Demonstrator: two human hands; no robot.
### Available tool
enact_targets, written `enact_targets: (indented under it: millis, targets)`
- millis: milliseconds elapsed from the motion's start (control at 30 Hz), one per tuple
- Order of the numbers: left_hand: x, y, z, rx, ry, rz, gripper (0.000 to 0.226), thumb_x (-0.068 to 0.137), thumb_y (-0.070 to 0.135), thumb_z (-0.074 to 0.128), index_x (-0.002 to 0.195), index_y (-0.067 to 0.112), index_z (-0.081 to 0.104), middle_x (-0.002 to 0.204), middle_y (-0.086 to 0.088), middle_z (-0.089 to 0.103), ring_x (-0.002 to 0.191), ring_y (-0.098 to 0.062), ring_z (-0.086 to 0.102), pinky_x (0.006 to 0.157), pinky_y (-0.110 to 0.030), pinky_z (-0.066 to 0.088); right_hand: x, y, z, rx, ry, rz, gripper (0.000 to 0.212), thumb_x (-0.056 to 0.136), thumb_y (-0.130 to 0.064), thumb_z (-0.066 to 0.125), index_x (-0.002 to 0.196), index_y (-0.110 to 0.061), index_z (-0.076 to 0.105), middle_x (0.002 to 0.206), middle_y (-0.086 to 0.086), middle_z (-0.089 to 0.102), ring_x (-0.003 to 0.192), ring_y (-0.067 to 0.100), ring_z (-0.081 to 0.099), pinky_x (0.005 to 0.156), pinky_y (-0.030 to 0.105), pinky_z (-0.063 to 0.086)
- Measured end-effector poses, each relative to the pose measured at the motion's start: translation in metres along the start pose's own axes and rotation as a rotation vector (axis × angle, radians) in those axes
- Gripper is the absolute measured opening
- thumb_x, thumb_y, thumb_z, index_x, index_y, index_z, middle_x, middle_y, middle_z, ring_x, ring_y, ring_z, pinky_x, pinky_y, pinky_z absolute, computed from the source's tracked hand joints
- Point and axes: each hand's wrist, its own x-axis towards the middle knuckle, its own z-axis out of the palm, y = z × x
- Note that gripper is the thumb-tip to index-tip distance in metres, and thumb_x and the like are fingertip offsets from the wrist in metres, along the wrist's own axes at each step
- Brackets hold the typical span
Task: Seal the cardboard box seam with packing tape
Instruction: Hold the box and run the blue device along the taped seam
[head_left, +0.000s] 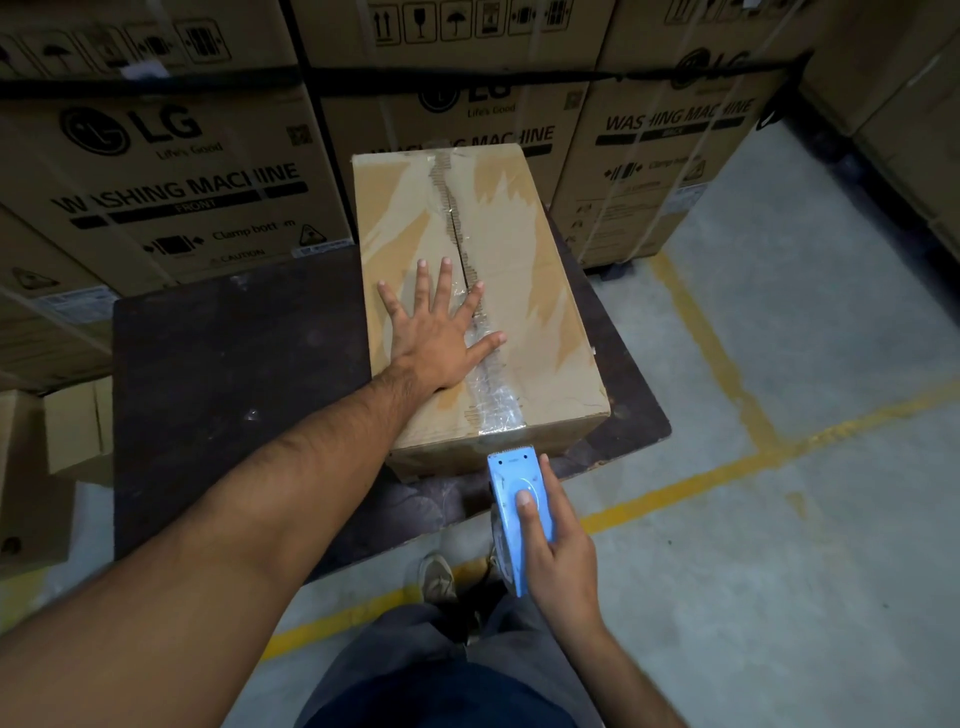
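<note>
A brown cardboard box (524, 270) lies lengthwise on a dark table (228, 374). Its centre seam (457, 228) runs away from me, with torn paper along it and a gap in the middle. Clear packing tape (493, 395) covers the near part of the seam and folds over the front edge. My left hand (439, 327) presses flat on the box top, fingers spread, thumb and index finger across the tape. My right hand (556, 551) grips a blue tape dispenser (519, 504) just below the box's front edge, its toothed blade pointing at the tape end.
Large printed washing machine cartons (171, 171) stand stacked right behind the table and the box. More cartons (909, 104) rise at the far right. Grey concrete floor with yellow lines (727, 467) spreads to the right. A small carton (78, 426) sits at the left.
</note>
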Motion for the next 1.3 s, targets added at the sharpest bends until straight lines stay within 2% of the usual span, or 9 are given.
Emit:
enact_targets:
  millis: [100,233,500,633,767,1000,1100,1233,1300]
  targets:
    - [-0.001,-0.001,-0.001,-0.003,-0.001,-0.004,0.095,0.087,0.092,0.003,0.167,0.04,0.001,0.177,-0.011,-0.019,0.162,-0.042,-0.021,0.115,-0.086,-0.006,0.001,0.002,0.002,0.037,0.006,-0.016,0.055,0.102,-0.051,0.056,0.155,-0.042,0.048,0.104,-0.052,0.058,0.1,-0.03,0.057,0.079,0.0,0.045]
    - [0.0,-0.001,-0.006,-0.063,-0.047,-0.051,0.105,0.08,0.099,0.008,0.167,0.04,0.004,0.176,-0.011,-0.022,0.16,-0.04,-0.026,0.118,-0.081,-0.012,0.0,0.006,0.006,0.07,0.007,-0.019,0.055,0.102,-0.047,0.057,0.155,-0.036,0.05,0.113,-0.042,0.058,0.101,-0.03,0.057,0.077,-0.001,0.045]
    - [-0.036,-0.002,-0.025,-0.328,-0.134,-0.057,0.126,0.073,0.105,0.017,0.167,0.026,-0.012,0.169,-0.005,-0.04,0.152,-0.029,-0.044,0.125,-0.065,-0.02,-0.001,0.004,-0.001,0.094,0.051,-0.047,0.049,0.1,-0.053,0.056,0.148,-0.052,0.046,0.104,-0.052,0.061,0.104,-0.028,0.057,0.084,0.008,0.051]
    - [-0.083,0.003,-0.017,-0.294,-0.137,0.114,0.129,0.068,0.107,0.028,0.162,0.037,-0.025,0.167,-0.002,-0.044,0.151,-0.029,-0.047,0.124,-0.07,-0.018,0.005,0.007,-0.006,0.085,0.086,-0.081,0.049,0.103,-0.047,0.058,0.151,-0.042,0.053,0.105,-0.065,0.052,0.105,-0.032,0.053,0.082,-0.001,0.043]
    - [-0.096,0.013,-0.002,-0.176,-0.095,0.147,0.135,0.066,0.106,0.035,0.16,0.034,-0.03,0.167,-0.005,-0.045,0.151,-0.032,-0.047,0.119,-0.08,-0.012,0.005,0.007,-0.01,0.107,0.1,-0.07,0.048,0.101,-0.055,0.057,0.149,-0.05,0.052,0.11,-0.063,0.053,0.112,-0.03,0.053,0.085,0.002,0.044]
    - [-0.099,0.021,0.004,-0.094,-0.049,0.128,0.137,0.069,0.102,0.039,0.16,0.028,-0.032,0.168,-0.009,-0.043,0.154,-0.037,-0.041,0.115,-0.086,-0.004,0.0,0.011,-0.012,0.08,0.088,-0.036,0.054,0.1,-0.056,0.055,0.153,-0.045,0.05,0.134,-0.03,0.06,0.111,-0.033,0.049,0.087,0.0,0.044]
    - [-0.099,0.022,0.003,-0.068,-0.06,0.121,0.141,0.068,0.101,0.045,0.159,0.027,-0.034,0.168,-0.011,-0.043,0.155,-0.039,-0.039,0.114,-0.088,-0.003,0.0,0.011,-0.008,0.073,0.097,-0.031,0.054,0.099,-0.059,0.055,0.151,-0.047,0.051,0.128,-0.043,0.057,0.112,-0.03,0.051,0.098,0.017,0.048]
    - [-0.102,0.025,0.001,-0.043,-0.081,0.103,0.148,0.067,0.099,0.053,0.158,0.023,-0.035,0.167,-0.012,-0.045,0.154,-0.04,-0.04,0.113,-0.089,-0.003,0.002,0.006,-0.004,0.048,0.088,-0.056,0.054,0.098,-0.058,0.054,0.151,-0.047,0.051,0.105,-0.063,0.054,0.105,-0.031,0.053,0.086,0.005,0.044]
    - [-0.103,0.025,0.001,-0.032,-0.089,0.099,0.151,0.067,0.096,0.058,0.158,0.02,-0.035,0.166,-0.012,-0.045,0.154,-0.039,-0.04,0.113,-0.088,-0.003,0.002,0.002,-0.003,0.036,0.085,-0.083,0.053,0.099,-0.055,0.055,0.151,-0.046,0.051,0.104,-0.068,0.049,0.103,-0.034,0.052,0.089,0.011,0.044]
